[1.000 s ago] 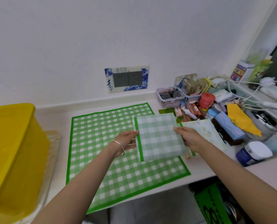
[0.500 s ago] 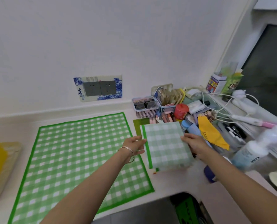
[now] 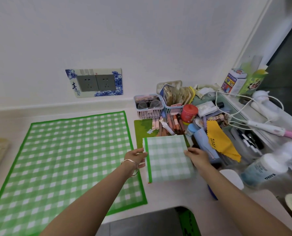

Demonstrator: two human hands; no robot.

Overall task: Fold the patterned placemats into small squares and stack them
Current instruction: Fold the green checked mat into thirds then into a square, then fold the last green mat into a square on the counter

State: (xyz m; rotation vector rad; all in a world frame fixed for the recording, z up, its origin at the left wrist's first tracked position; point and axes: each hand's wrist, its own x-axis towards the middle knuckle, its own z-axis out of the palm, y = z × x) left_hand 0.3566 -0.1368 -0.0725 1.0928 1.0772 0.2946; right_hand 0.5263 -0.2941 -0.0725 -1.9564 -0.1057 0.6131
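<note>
A white countertop [image 3: 167, 193] carries an unfolded green-checked placemat [image 3: 70, 159] beside cluttered toiletries [image 3: 201, 125].

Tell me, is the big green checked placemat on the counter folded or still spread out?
Spread out. The large placemat lies flat and open on the counter, its green border visible along its edges, no fold showing.

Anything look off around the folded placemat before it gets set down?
The folded placemat, held at its edges by the left hand and right hand, sits square. The odd part is the landing spot: loose cosmetic tubes and a yellow cloth crowd the counter's right side, hard against the placemat's far edge.
</note>
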